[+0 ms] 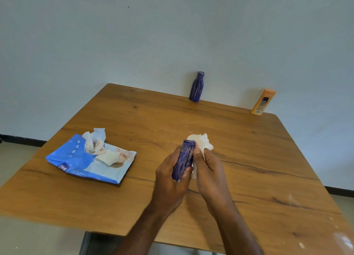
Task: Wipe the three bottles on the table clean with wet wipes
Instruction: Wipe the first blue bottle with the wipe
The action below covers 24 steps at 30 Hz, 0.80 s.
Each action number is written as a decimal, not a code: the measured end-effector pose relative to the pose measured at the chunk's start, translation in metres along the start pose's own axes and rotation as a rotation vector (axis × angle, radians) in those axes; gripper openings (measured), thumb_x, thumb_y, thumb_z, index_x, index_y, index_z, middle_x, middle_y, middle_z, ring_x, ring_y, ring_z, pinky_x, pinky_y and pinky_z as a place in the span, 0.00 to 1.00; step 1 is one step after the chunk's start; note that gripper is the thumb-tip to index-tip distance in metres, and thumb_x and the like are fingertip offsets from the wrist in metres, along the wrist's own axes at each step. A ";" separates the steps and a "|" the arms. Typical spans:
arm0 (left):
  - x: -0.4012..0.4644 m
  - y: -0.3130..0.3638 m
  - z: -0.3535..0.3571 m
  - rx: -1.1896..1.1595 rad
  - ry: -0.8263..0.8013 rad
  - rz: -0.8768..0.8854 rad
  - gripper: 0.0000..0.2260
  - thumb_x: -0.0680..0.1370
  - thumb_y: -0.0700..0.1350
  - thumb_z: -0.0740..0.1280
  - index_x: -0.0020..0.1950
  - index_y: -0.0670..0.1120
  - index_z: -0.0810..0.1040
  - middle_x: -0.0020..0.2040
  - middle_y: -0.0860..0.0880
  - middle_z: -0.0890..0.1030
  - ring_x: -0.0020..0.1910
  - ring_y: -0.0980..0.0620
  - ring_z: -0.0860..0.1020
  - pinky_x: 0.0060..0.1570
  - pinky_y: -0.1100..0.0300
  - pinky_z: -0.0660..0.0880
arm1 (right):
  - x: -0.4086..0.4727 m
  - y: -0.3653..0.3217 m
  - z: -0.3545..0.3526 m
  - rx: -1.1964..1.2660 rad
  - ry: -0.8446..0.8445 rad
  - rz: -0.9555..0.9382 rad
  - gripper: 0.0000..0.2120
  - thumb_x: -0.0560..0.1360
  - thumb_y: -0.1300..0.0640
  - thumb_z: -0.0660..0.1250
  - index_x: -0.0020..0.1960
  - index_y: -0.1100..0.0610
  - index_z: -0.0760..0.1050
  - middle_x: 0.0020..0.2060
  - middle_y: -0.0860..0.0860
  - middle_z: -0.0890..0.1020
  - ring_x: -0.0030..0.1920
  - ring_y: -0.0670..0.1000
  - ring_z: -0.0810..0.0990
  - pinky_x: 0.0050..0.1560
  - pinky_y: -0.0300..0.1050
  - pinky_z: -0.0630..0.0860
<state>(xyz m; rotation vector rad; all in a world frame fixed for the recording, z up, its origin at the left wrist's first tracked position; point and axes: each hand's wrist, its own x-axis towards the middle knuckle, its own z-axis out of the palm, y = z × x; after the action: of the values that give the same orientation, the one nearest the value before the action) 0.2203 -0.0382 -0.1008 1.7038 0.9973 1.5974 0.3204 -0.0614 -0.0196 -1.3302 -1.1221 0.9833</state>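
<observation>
Near the middle of the wooden bench (pixel 134 120), both hands meet around a dark blue bottle (pixel 183 159). The left hand (pixel 168 178) grips its lower body, fingers and thumb curled round it, so the bottle stands tilted slightly with its top pointing away from the person. Its surface is streaked with pale, whitish smears running lengthwise, and the lower end is hidden in the palm. The right hand (pixel 208 170) pinches a crumpled white wet wipe (pixel 201 142) against the bottle's right side; the wipe bunches up above the fingers and beside the bottle's top.

At the far edge of the bench, against the wall, a second dark blue bottle (pixel 196 87) stands upright, narrow-necked and marked with the same pale streaks. Well to its right an orange bottle (pixel 263 102) with a dark label leans slightly, also at the far edge.

To the left of the hands lies a blue pack of wipes (pixel 76 159), flat on the bench, with a wipe pulled up out of its opening.
</observation>
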 end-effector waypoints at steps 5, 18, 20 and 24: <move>0.002 0.000 0.008 0.148 0.008 0.034 0.25 0.76 0.36 0.71 0.74 0.42 0.73 0.53 0.50 0.82 0.48 0.55 0.81 0.47 0.67 0.75 | -0.002 0.000 -0.007 -0.038 0.007 -0.022 0.17 0.85 0.54 0.58 0.48 0.66 0.77 0.42 0.65 0.81 0.37 0.50 0.76 0.39 0.49 0.75; 0.006 0.003 0.012 0.087 0.017 -0.123 0.31 0.74 0.34 0.74 0.74 0.52 0.73 0.62 0.60 0.80 0.61 0.61 0.80 0.52 0.68 0.79 | 0.002 -0.021 -0.044 0.602 -0.034 0.108 0.16 0.83 0.54 0.60 0.64 0.62 0.77 0.57 0.58 0.84 0.58 0.55 0.84 0.52 0.47 0.82; 0.006 0.001 0.007 -0.004 0.052 -0.233 0.29 0.76 0.36 0.72 0.71 0.58 0.70 0.59 0.65 0.79 0.56 0.64 0.81 0.49 0.70 0.78 | 0.004 -0.023 -0.050 0.658 0.012 0.109 0.15 0.82 0.55 0.61 0.64 0.62 0.77 0.56 0.59 0.84 0.57 0.56 0.84 0.49 0.45 0.82; 0.008 -0.001 -0.003 -0.254 0.007 -0.398 0.21 0.78 0.44 0.72 0.68 0.56 0.71 0.48 0.49 0.84 0.36 0.43 0.83 0.32 0.48 0.82 | 0.005 -0.015 -0.057 0.615 0.075 0.170 0.13 0.80 0.57 0.65 0.62 0.60 0.78 0.54 0.58 0.85 0.55 0.56 0.85 0.48 0.50 0.83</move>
<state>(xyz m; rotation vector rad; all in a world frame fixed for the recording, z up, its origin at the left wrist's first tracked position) 0.2173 -0.0316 -0.0967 1.2401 1.0136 1.3991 0.3758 -0.0697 0.0001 -0.9536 -0.5782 1.2643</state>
